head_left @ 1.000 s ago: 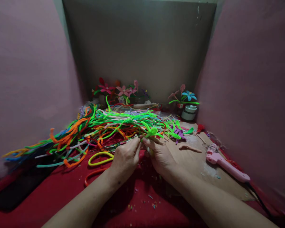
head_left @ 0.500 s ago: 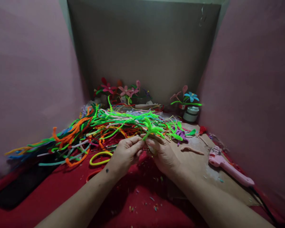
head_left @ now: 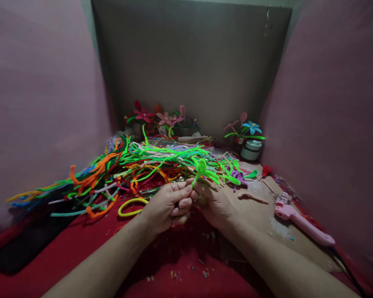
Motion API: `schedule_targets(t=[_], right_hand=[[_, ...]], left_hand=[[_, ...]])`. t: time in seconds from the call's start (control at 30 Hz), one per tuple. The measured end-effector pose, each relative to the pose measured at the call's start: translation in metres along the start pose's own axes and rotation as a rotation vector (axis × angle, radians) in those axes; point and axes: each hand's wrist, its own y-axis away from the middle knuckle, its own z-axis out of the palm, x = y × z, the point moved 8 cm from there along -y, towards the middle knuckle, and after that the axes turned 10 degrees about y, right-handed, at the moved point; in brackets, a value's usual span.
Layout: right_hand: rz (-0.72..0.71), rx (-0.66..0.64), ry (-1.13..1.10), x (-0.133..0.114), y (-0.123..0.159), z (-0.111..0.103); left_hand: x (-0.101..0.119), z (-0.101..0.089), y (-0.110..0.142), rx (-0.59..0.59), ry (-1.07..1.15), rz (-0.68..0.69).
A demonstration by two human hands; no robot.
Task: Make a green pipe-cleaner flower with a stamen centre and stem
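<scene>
A bright green pipe-cleaner flower [head_left: 205, 171] with looped petals is held up between my two hands, over the middle of the red cloth. My left hand [head_left: 170, 205] pinches its base between thumb and forefinger, the other fingers curled. My right hand [head_left: 213, 203] meets it there, fingers closed round the lower part of the flower. The fingers hide the flower's lower end. Just behind the hands spreads a pile of coloured pipe cleaners [head_left: 161, 155], mostly green.
On the right a pink hot glue gun [head_left: 301, 219] lies on a cardboard sheet [head_left: 257, 215]. Yellow-handled scissors [head_left: 133, 207] sit left of my hands. Potted pipe-cleaner flowers [head_left: 164, 119] and a lidded jar [head_left: 251, 150] stand at the back. Small trimmings dot the red cloth [head_left: 186, 273].
The green flower has turned between my fingers and moved slightly right and down, so its petals face differently. My left hand has rolled, now showing more of its curled fingers.
</scene>
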Motion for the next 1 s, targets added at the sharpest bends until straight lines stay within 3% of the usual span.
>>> schedule_targets(t=[0.17,0.23,0.37,0.47,0.6,0.63,0.67,0.77,0.83,1.0], right_hand=[[-0.101,0.053,0.081,-0.01,0.002,0.001],[-0.176,0.061,0.18,-0.019,0.005,0.004],[-0.278,0.069,0.346,-0.035,0.012,0.01],[-0.338,0.087,0.405,-0.043,0.014,0.011],[-0.44,0.092,0.454,-0.048,0.015,0.007],[-0.466,0.097,0.491,-0.049,0.015,0.006],[-0.499,0.11,0.548,-0.051,0.016,0.006],[-0.627,0.131,0.788,-0.059,0.023,0.011],[-0.695,0.113,0.923,-0.064,0.028,0.018],[-0.704,0.06,0.984,-0.063,0.031,0.026]], left_hand=[[0.031,-0.002,0.008,0.218,-0.784,0.437],[0.032,0.002,0.01,0.223,-0.943,0.493],[0.029,-0.002,0.007,0.179,-0.902,0.4],[0.039,-0.005,0.008,0.183,-0.764,0.389],[0.072,-0.021,0.022,0.416,-0.666,0.518],[0.077,-0.023,0.025,0.428,-0.621,0.537],[0.079,-0.023,0.026,0.391,-0.554,0.53],[0.069,-0.01,0.023,0.136,-0.347,0.371],[0.063,0.001,0.024,0.028,-0.345,0.272],[0.055,0.018,0.03,-0.044,-0.543,0.171]])
